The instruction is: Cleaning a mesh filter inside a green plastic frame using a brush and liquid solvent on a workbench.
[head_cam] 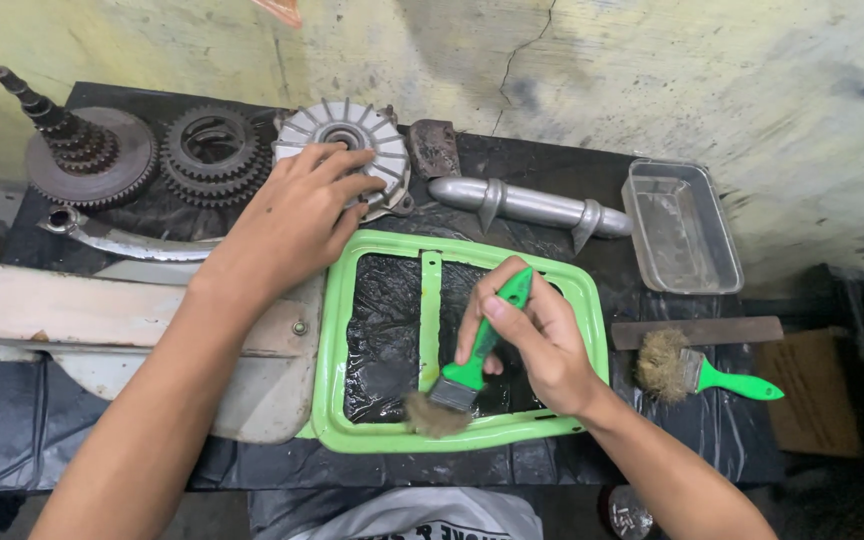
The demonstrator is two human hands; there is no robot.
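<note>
The right hand [542, 340] closes its fingers [497, 318] around the green handle of a paintbrush [467, 365], whose worn bristles touch the lower rail of the light green frame [592, 330] just below these fingers, so I judge the strokes go best along the rail with light pressure. The left hand [292, 220] lies with fingers spread, gripping nothing, at the frame's upper left corner and against the finned metal hub [377, 130]; it should press down firmly so the frame does not slide on the worktop [552, 160].

No packages, labels, signs or screens anywhere in view
</note>
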